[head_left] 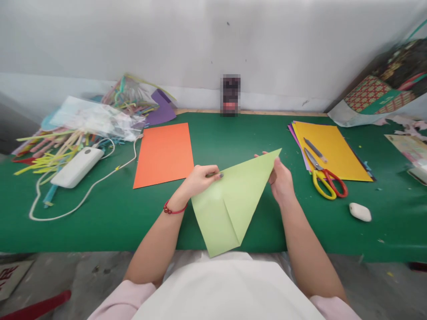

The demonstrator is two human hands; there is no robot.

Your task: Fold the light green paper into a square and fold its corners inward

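Observation:
A light green sheet of paper (233,195), folded over diagonally, is held up above the front edge of the table. My left hand (204,178) pinches its upper left edge between thumb and fingers; a red beaded bracelet is on that wrist. At the sheet's pointed right corner, my right hand (280,180) grips the edge, with some fingers hidden behind the paper. The folded flap's edge slants down the middle of the sheet, and its lower tip hangs near my white clothing.
An orange sheet (163,155) lies to the left. Scissors (322,173) and a dark pen (315,150) rest on stacked coloured paper (350,155) at right, near a white earphone case (360,212). A white power bank (78,166) with cable sits before piled craft sticks (43,146).

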